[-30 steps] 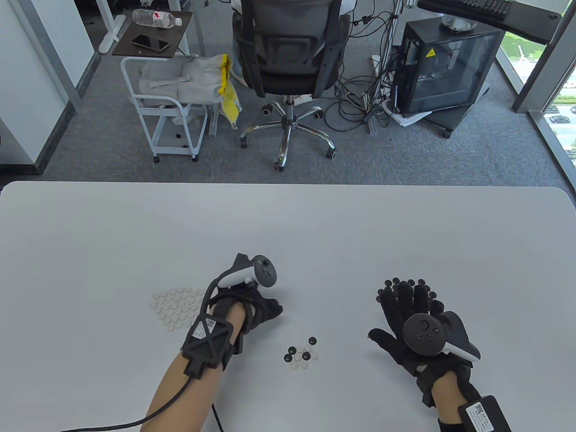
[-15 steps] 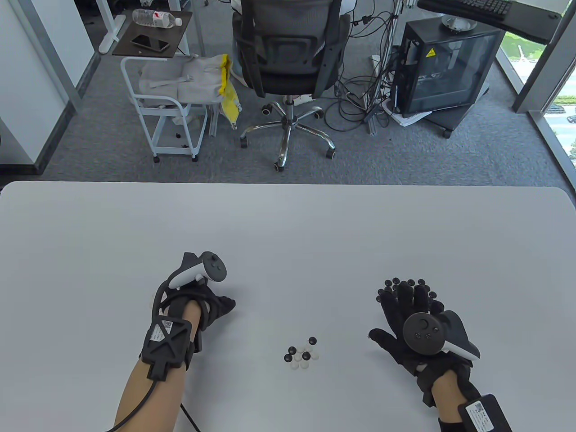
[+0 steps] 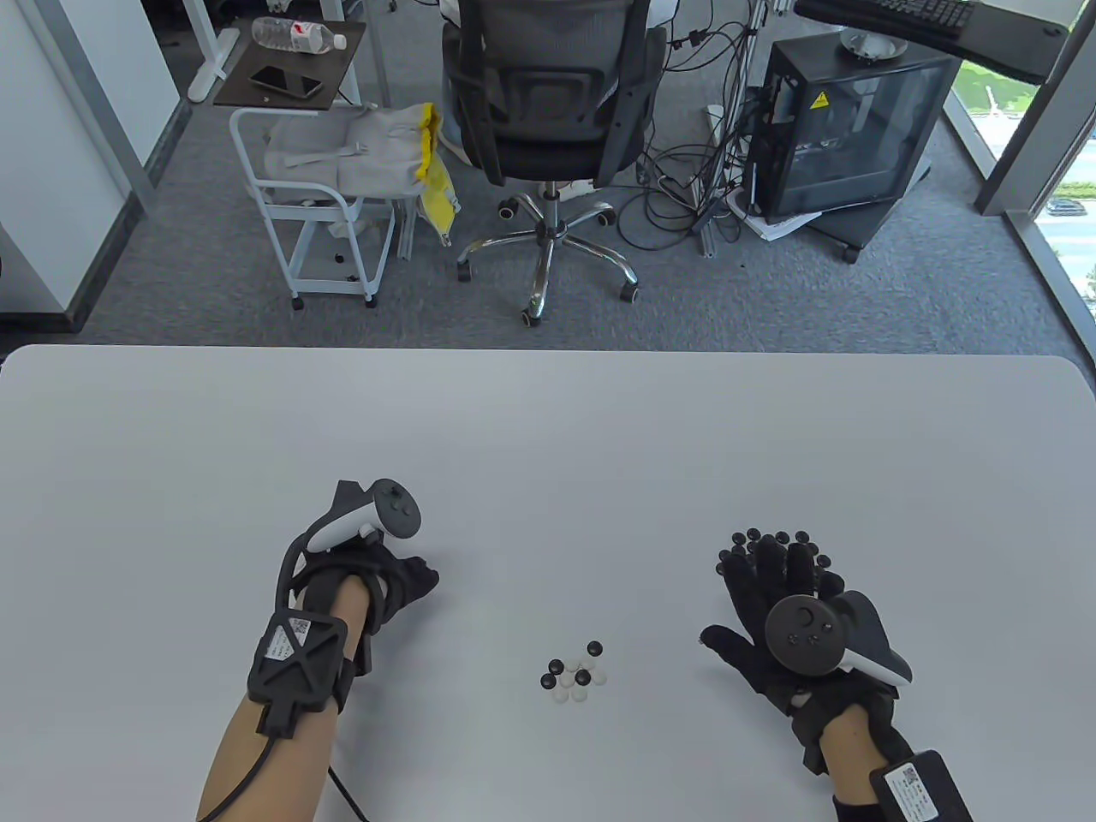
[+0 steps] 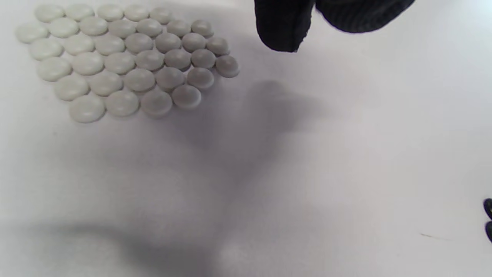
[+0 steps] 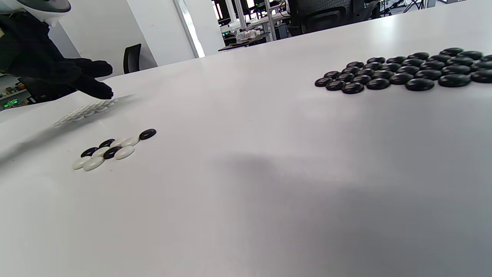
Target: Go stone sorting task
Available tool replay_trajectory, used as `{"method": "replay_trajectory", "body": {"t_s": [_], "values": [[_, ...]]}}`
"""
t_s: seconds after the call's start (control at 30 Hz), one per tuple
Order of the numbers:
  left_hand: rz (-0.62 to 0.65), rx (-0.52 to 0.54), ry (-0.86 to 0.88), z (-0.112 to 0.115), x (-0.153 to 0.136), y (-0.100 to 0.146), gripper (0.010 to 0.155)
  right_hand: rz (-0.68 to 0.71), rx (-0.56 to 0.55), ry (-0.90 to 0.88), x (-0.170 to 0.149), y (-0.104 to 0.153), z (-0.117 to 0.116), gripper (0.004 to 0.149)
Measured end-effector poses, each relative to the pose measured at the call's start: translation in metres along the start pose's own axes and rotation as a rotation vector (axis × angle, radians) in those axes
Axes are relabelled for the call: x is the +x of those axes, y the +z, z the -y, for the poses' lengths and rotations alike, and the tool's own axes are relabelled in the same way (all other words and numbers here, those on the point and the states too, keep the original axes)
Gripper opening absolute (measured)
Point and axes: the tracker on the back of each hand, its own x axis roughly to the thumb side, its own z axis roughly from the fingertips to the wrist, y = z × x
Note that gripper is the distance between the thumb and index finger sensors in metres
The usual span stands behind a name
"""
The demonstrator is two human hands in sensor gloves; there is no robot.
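A small mixed pile of black and white stones point(image 3: 574, 670) lies on the white table point(image 3: 548, 445) between my hands; it also shows in the right wrist view point(image 5: 111, 151). The sorted white stones point(image 4: 123, 57) lie in a flat patch just left of my left fingertips point(image 4: 284, 30). In the table view my left hand point(image 3: 411, 578) and forearm cover that patch. I see no stone in its fingers. My right hand point(image 3: 753, 591) lies flat with fingers spread, over the sorted black stones point(image 3: 753, 539), which also show in the right wrist view point(image 5: 403, 73).
Beyond the table's far edge are an office chair point(image 3: 548, 111), a white cart point(image 3: 317, 214) and a computer case point(image 3: 848, 128). A cable point(image 3: 248, 779) runs from my left wrist toward the front edge.
My left hand has moved left from beside the mixed pile to over the white stones, and slowed there. My right hand has not moved.
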Motion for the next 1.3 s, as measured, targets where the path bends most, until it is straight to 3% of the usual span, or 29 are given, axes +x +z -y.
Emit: {"method": "replay_trajectory", "body": {"t_s": [0.2,0.4,0.63,0.9,1.17,1.3], "values": [[0.125,0.028,-0.175,0.006,0.050,0.023,0.068,-0.003,-0.002,-0.001,0.000,0.000,0.000,0.084],[0.301,-0.003,-0.291,0.030,0.106,0.034,0.066,-0.005,-0.002,-0.001,0.000,0.000,0.000,0.085],[0.455,-0.073,-0.386,0.065,0.157,0.026,0.066,-0.004,0.000,-0.001,0.000,0.000,0.000,0.084],[0.456,-0.106,-0.493,0.091,0.184,0.008,0.067,-0.003,0.013,0.006,0.001,0.000,-0.001,0.084],[0.432,-0.078,-0.384,0.072,0.205,-0.018,0.067,-0.005,0.021,0.008,0.002,0.000,-0.002,0.084],[0.316,-0.055,-0.320,0.046,0.187,-0.030,0.066,-0.002,0.010,0.005,0.003,0.001,0.000,0.084]]}}
